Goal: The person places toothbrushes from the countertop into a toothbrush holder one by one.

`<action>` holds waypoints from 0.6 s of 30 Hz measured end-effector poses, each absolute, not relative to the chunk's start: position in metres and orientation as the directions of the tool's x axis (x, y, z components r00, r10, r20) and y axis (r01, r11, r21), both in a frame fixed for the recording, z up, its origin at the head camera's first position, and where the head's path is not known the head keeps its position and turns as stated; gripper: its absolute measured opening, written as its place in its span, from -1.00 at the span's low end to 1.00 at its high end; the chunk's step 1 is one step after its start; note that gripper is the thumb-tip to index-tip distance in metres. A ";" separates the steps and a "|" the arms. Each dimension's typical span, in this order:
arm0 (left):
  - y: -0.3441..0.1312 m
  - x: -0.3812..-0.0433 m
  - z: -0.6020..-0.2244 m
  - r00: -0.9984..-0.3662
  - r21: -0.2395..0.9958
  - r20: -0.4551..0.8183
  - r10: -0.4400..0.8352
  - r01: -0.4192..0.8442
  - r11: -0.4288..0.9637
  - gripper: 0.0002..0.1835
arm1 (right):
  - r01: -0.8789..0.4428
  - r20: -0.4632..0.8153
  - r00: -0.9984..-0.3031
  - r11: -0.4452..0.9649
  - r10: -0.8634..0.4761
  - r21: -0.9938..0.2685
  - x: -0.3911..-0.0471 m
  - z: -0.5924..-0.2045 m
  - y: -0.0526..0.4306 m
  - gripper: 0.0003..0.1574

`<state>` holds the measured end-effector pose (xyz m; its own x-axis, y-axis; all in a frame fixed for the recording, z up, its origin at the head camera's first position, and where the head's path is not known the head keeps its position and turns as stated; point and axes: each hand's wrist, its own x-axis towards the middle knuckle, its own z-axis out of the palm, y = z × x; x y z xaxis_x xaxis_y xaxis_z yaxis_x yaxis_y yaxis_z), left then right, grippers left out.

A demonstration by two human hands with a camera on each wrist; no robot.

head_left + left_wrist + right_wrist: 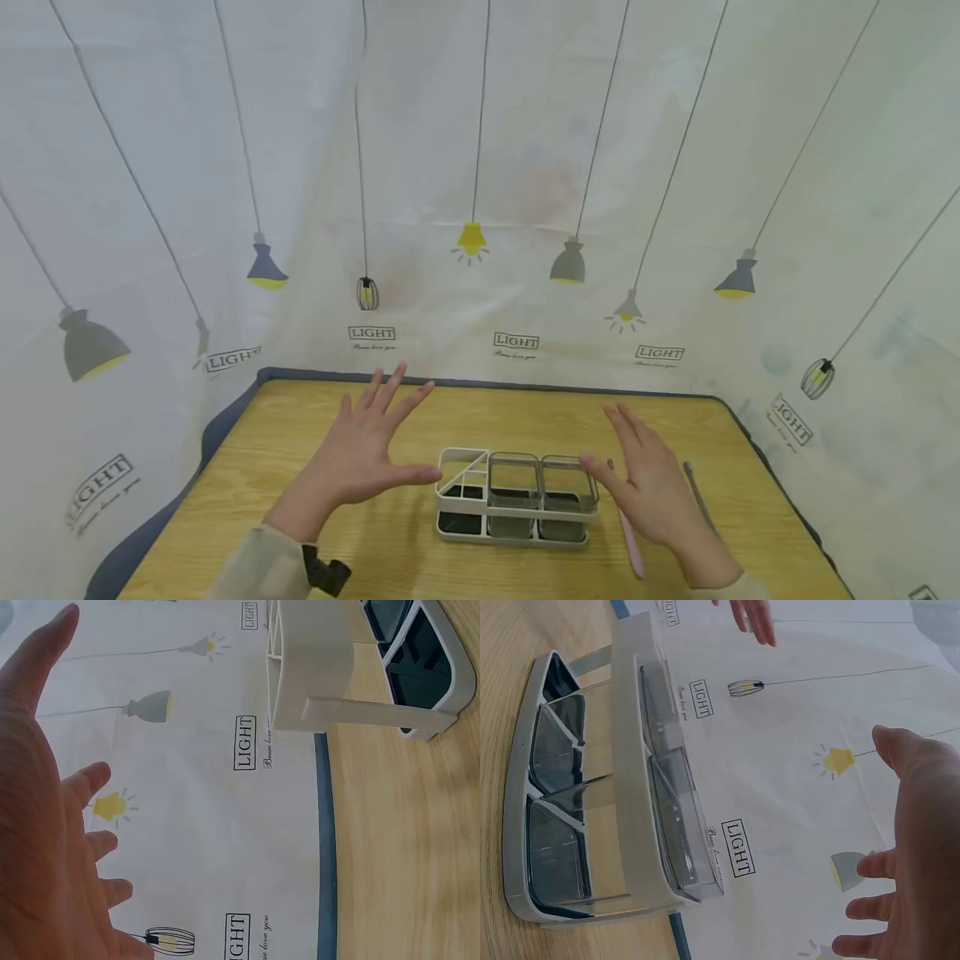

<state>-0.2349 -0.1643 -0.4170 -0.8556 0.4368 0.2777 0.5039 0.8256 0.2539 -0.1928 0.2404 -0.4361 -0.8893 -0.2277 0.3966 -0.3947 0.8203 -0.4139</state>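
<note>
Left hand (360, 458) and right hand (648, 487) spread beside white organizer (525, 511)

Head view: the white organizer stands at lower centre on a wooden table (390, 567), between both hands, a pink stick (631, 546) near the right hand. Left wrist view: left hand splayed at left, white organizer at upper right. Right wrist view: white organizer at left, right hand splayed at lower right

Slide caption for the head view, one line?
Open left grip and right grip flank a white organizer with two clear cups on a wood-grain table.
</note>
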 end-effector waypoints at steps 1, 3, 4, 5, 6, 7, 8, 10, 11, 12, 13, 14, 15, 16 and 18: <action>-0.165 -0.235 -0.418 -0.853 0.278 0.279 0.442 0.512 0.813 0.22 | -0.391 0.389 -0.894 0.812 -0.223 -0.433 -0.192 -0.436 0.241 -0.08; -0.168 -0.237 -0.422 -0.848 0.325 0.281 0.448 0.524 0.787 0.21 | -0.378 0.363 -0.907 0.791 -0.212 -0.482 -0.192 -0.434 0.244 -0.08; -0.169 -0.238 -0.424 -0.846 0.345 0.286 0.451 0.530 0.775 0.22 | -0.369 0.346 -0.915 0.777 -0.207 -0.510 -0.192 -0.434 0.245 -0.09; -0.171 -0.239 -0.426 -0.843 0.369 0.290 0.452 0.535 0.761 0.22 | -0.359 0.330 -0.922 0.763 -0.201 -0.538 -0.193 -0.434 0.246 -0.09; -0.172 -0.240 -0.428 -0.842 0.388 0.292 0.453 0.538 0.749 0.22 | -0.349 0.315 -0.928 0.751 -0.197 -0.560 -0.193 -0.435 0.248 -0.09; -0.173 -0.241 -0.431 -0.841 0.413 0.294 0.454 0.540 0.733 0.22 | -0.342 0.303 -0.933 0.736 -0.194 -0.583 -0.194 -0.436 0.249 -0.09; -0.174 -0.242 -0.434 -0.841 0.436 0.293 0.455 0.541 0.719 0.23 | -0.336 0.294 -0.937 0.722 -0.190 -0.605 -0.194 -0.437 0.250 -0.09; -0.174 -0.243 -0.438 -0.842 0.478 0.286 0.458 0.539 0.694 0.23 | -0.314 0.274 -0.946 0.701 -0.174 -0.640 -0.196 -0.439 0.253 -0.09; -0.174 -0.244 -0.440 -0.841 0.499 0.285 0.461 0.540 0.677 0.24 | -0.297 0.258 -0.952 0.687 -0.162 -0.663 -0.197 -0.441 0.255 -0.08; -0.173 -0.245 -0.442 -0.839 0.520 0.285 0.464 0.542 0.660 0.24 | -0.277 0.240 -0.959 0.675 -0.150 -0.684 -0.199 -0.442 0.257 -0.07; -0.172 -0.247 -0.444 -0.836 0.545 0.287 0.468 0.544 0.638 0.25 | -0.253 0.217 -0.966 0.663 -0.137 -0.704 -0.200 -0.443 0.259 -0.06; -0.171 -0.248 -0.447 -0.833 0.570 0.286 0.473 0.545 0.615 0.26 | -0.225 0.190 -0.974 0.654 -0.125 -0.722 -0.202 -0.444 0.261 -0.04; -0.169 -0.250 -0.450 -0.829 0.597 0.287 0.479 0.546 0.588 0.27 | -0.194 0.159 -0.981 0.647 -0.112 -0.738 -0.203 -0.445 0.263 -0.02; -0.167 -0.252 -0.453 -0.825 0.625 0.289 0.485 0.547 0.557 0.28 | -0.163 0.127 -0.987 0.638 -0.102 -0.752 -0.205 -0.447 0.266 0.00; -0.163 -0.256 -0.462 -0.816 0.672 0.290 0.500 0.546 0.501 0.31 | -0.101 0.064 -0.995 0.628 -0.081 -0.772 -0.209 -0.453 0.270 0.03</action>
<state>-0.2559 -0.1630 -0.4619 -0.8161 0.4998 0.2900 0.5456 0.5011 0.6718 -0.2090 0.2696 -0.4527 -0.9947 -0.0806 0.0641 -0.1006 0.6275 -0.7721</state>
